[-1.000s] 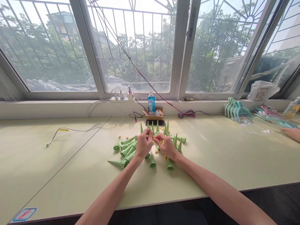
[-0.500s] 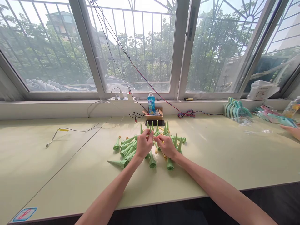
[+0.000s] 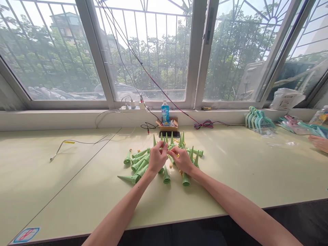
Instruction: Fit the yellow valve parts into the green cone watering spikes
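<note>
Close fingerwork, apparently, calling for steadiness: your left hand pinches a green cone; beside it, your right hand curls, grip unclear.

Smooth plastic cones on a desk with a soft sheen
Ribbed collars; the bottle glossy plastic, the box matt cardboard, the bag thin crinkled plastic, the window frames dull metal around hazy glass.
</note>
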`<action>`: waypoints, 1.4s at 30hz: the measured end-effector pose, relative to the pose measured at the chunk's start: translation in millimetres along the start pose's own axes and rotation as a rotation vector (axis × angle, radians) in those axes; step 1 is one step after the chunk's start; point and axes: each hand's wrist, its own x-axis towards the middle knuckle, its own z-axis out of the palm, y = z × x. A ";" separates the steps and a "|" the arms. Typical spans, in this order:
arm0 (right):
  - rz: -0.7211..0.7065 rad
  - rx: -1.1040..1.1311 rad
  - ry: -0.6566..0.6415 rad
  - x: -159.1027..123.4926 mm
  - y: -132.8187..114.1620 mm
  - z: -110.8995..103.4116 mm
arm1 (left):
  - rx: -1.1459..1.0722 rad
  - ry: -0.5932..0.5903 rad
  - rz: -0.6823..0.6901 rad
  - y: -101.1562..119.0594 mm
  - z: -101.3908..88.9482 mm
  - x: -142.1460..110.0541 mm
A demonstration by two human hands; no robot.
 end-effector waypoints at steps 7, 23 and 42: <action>0.026 -0.031 -0.006 0.3 -0.6 -1.3 | -0.008 -0.008 0.017 2.0 0.2 -0.6; 0.009 0.058 0.003 -0.7 -5.5 -2.9 | 0.018 0.020 -0.022 1.7 0.0 -0.2; 0.006 -0.032 0.012 0.2 0.2 -1.5 | -0.024 -0.012 -0.003 0.8 0.4 -0.5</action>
